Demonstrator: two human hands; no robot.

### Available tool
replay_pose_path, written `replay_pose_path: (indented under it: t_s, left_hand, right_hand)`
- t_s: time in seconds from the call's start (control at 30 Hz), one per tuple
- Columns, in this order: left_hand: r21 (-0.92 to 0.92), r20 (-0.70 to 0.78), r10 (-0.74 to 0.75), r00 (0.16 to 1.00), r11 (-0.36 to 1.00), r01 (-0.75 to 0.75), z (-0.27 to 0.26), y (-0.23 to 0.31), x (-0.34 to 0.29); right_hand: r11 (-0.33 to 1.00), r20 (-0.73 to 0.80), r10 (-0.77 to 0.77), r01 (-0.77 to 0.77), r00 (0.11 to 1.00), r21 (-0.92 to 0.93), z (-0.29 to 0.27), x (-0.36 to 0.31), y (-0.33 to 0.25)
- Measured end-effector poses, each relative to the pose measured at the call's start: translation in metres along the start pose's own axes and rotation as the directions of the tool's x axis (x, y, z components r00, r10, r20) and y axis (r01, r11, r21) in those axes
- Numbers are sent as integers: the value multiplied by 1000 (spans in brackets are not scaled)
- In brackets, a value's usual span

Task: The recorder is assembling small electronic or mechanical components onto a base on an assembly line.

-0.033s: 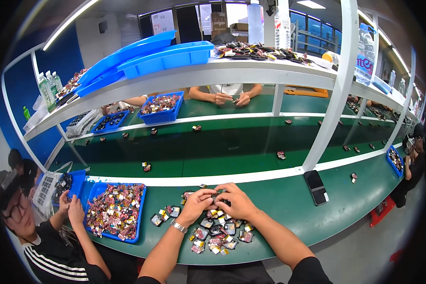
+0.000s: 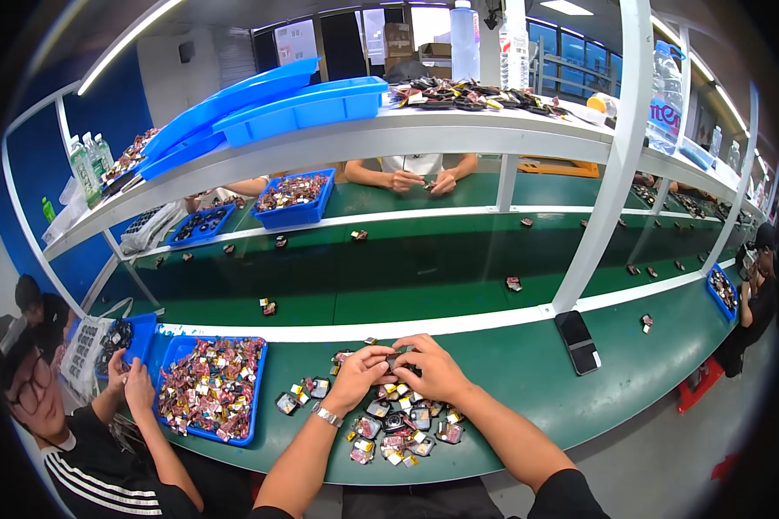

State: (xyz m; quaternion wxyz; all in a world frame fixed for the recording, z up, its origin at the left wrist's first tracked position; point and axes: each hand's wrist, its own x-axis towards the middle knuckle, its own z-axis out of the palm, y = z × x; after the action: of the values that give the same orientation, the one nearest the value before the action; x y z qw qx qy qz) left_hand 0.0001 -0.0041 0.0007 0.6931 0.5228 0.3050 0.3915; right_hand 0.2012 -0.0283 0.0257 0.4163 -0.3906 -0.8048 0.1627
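My left hand (image 2: 359, 379) and my right hand (image 2: 433, 372) meet over the green work table (image 2: 511, 406). Between their bent fingertips sits a small dark electronic part (image 2: 391, 364), mostly covered by the fingers. Under and in front of them lies a loose pile of small electronic assemblies (image 2: 394, 424), black cases with red boards and yellow-and-silver pieces. A few more assemblies (image 2: 296, 394) lie left of my left wrist, which wears a metal watch.
A blue tray (image 2: 255, 406) heaped with red boards stands left of my left arm. A phone (image 2: 577, 342) lies to the right. White posts (image 2: 604, 173) and a shelf rise beyond; a co-worker (image 2: 95, 450) sits at the left, another works opposite.
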Motion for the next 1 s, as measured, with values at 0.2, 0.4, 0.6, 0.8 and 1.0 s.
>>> replay_pose_path:
  t_s: [0.2, 0.4, 0.6, 0.8, 1.0]
  left_hand:
    - [-83, 16, 32, 999, 996, -31, -2, -3, 1]
    - [-118, 29, 37, 999, 992, -33, -3, -3, 3]
    - [-97, 21, 30, 999, 995, -28, -3, -3, 1]
    - [-104, 11, 24, 1000, 994, -23, -2, -4, 1]
    - [-76, -41, 92, 995, 993, -95, -8, -7, 1]
  right_hand:
    - [999, -109, -15, 11, 994, -43, 13, -1, -2]
    - [999, -118, -10, 6, 993, -36, 14, -3, 1]
    - [1000, -109, 9, -11, 994, -20, 12, -4, -2]
    - [999, -120, 33, -35, 992, -10, 17, -5, 0]
    - [1000, -103, -2, 0, 995, -17, 15, -2, -9]
